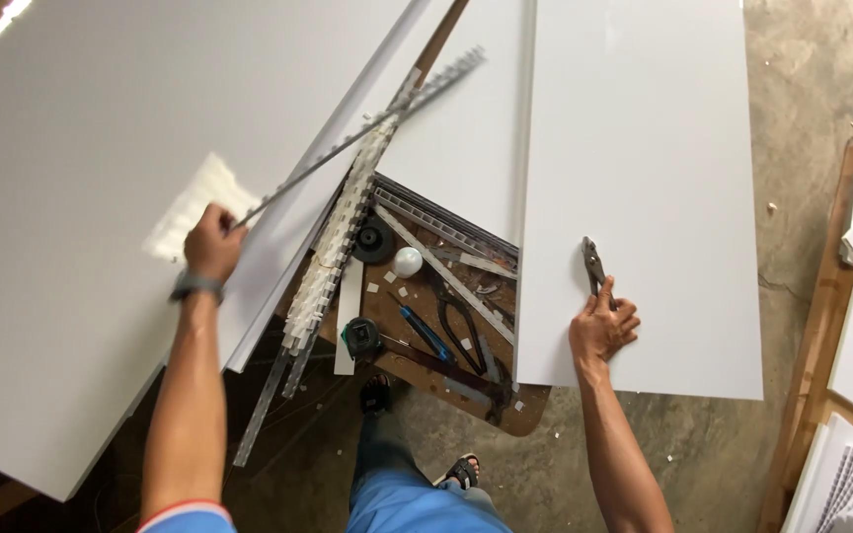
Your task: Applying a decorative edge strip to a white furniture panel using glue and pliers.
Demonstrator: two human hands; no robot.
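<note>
- While the left hand [213, 244] is closed around one end of a long toothed metal strip [367, 123], the strip runs up and to the right — lying across the big white panel [71, 197] on the left.
- The right hand [602, 326] is clamped on the handles of a pair of pliers [594, 265], whose nose points away from the person and rests on the white panel on the right [644, 178]; whether the nose is parted cannot be told.
- Between the two panels a brown work table [446, 336] shows, strewn with small white offcuts, a second pair of pliers [461, 331], a blue utility knife [422, 331], a tape measure [360, 338] and a stack of notched white strips [333, 266].
- Judging by the offcuts, some trimming looks done — the strip in hand is free of both panels and fixed to nothing, so fitting it appears to be left.
</note>
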